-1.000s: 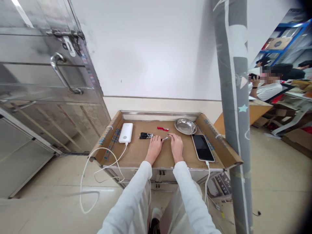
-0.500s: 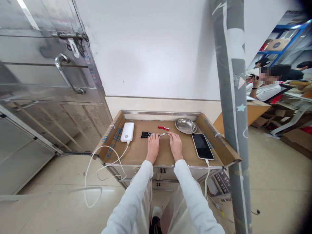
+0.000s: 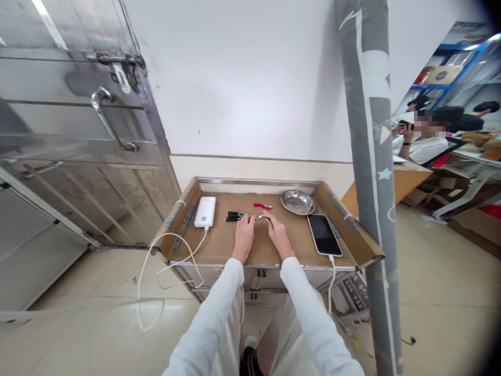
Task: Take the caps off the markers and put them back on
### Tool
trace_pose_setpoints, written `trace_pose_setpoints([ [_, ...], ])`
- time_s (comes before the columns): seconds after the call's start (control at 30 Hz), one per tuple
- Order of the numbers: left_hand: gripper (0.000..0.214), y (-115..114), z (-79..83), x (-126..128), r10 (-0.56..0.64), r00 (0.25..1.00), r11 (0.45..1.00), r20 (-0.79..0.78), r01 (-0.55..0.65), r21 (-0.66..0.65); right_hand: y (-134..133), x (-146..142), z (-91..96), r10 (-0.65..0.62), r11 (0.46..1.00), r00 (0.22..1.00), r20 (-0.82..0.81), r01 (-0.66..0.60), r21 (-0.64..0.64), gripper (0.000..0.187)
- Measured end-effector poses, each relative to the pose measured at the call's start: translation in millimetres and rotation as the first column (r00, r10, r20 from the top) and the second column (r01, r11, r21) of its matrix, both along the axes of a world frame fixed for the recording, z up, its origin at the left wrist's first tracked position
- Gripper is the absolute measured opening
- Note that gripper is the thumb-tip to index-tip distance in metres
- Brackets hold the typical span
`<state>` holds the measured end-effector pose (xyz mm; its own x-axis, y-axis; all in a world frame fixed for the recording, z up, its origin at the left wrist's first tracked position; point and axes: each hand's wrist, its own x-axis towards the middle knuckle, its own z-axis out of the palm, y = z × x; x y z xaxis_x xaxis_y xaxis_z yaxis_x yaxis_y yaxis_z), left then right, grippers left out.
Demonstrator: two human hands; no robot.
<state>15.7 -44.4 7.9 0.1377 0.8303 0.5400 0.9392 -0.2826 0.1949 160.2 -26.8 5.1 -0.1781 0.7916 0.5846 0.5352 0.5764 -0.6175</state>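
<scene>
Silvery pen [image 3: 260,217] between left hand [image 3: 244,233] and right hand [image 3: 278,234]

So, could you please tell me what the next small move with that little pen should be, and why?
Probably lay the small pen down beside the black pens: the left hand and right hand both pinch it close to that row, over bare cardboard.

Plain white wall [image 3: 250,78] behind the cardboard-lined table [image 3: 219,248]. A scuffed steel door [image 3: 50,136] with a curved handle [image 3: 111,122] stands to the left, a grey star-patterned column [image 3: 370,136] to the right. Pale glossy floor [image 3: 442,297] tiles; blue shelving [image 3: 456,65] far off at the right.
</scene>
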Motion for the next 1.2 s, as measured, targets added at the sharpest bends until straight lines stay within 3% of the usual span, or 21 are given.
trace_pose_setpoints([
  [0.13, 0.028, -1, 1.2, 1, -0.059, 0.998, 0.998, 0.000, 0.059, 0.004, -6, -3, 7.6, 0.089, 0.995, 0.996, 0.004, -0.089, -0.052, 0.050],
  [0.27, 0.023, -1, 1.2, 3, -0.100, 0.988, 0.995, 0.115, 0.098, 0.021, -14, -8, 18.1, 0.196, 0.979, 0.979, 0.049, -0.193, -0.067, 0.073],
  [0.37, 0.023, -2, 2.9, 3, -0.045, 0.971, 0.998, 0.234, 0.034, 0.050, -11, -8, 19.0, 0.090, 0.996, 0.995, 0.044, -0.089, -0.014, 0.072],
  [0.43, 0.025, -4, 5.1, 2, 0.058, 0.964, 0.996, 0.259, -0.074, 0.054, -4, -8, 15.1, -0.032, 0.999, 0.997, 0.074, 0.032, 0.014, 0.061],
  [0.57, 0.025, -10, 8.0, -1, 0.320, 0.933, 0.947, 0.165, -0.321, -0.023, 12, -7, 3.2, -0.241, 0.970, 0.942, 0.232, 0.232, 0.068, 0.043],
  [0.67, 0.027, -14, 7.4, -2, 0.402, 0.910, 0.915, 0.102, -0.393, -0.094, 23, -8, -2.4, -0.292, 0.956, 0.900, 0.323, 0.280, 0.084, 0.042],
  [0.87, 0.030, -14, 7.0, -1, 0.402, 0.913, 0.909, 0.069, -0.389, -0.149, 40, -9, -5.7, -0.295, 0.953, 0.873, 0.388, 0.299, 0.051, 0.038],
  [1.07, 0.030, -7, 3.7, 0, 0.373, 0.922, 0.925, 0.098, -0.362, -0.115, 42, -8, -7.5, -0.272, 0.960, 0.865, 0.421, 0.273, 0.060, 0.035],
  [1.2, 0.030, -4, 1.7, 0, 0.345, 0.928, 0.938, 0.137, -0.337, -0.085, 41, -7, -8.6, -0.318, 0.944, 0.849, 0.423, 0.326, 0.055, 0.039],
])
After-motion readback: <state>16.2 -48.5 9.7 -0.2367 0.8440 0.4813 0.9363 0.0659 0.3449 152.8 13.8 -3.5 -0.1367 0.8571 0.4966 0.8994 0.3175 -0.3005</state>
